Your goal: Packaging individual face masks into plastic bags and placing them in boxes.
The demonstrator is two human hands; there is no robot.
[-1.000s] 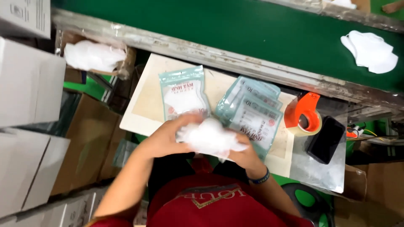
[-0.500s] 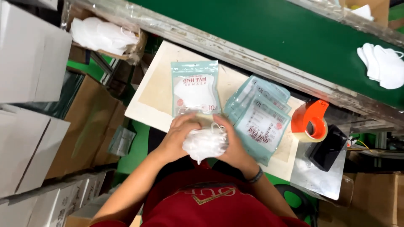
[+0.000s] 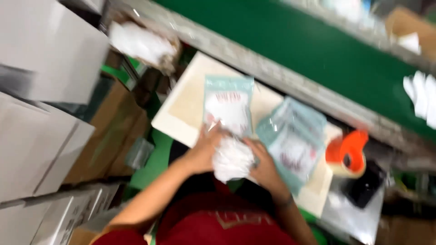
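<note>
Both my hands hold a white stack of folded masks [image 3: 232,159] at the near edge of a small beige work board [image 3: 184,109]. My left hand [image 3: 205,152] grips its left side and my right hand [image 3: 262,165] grips its right side. Just beyond the stack lies a single pale green pouch [image 3: 228,105] with a clear window, its open end close to my left fingers. To the right lies a fanned pile of the same pouches [image 3: 294,143]. The picture is blurred by motion.
A green conveyor belt [image 3: 309,50] runs behind the board, with white masks [image 3: 422,97] on it at the right. An orange tape dispenser [image 3: 347,154] and a black phone [image 3: 365,186] lie at the right. Grey cartons [image 3: 41,109] stand left; a bin of white masks [image 3: 138,43] is upper left.
My hands have gathered the white stack tighter and brought it closer to the single pouch's near end. The camera view has shifted and become blurred.
</note>
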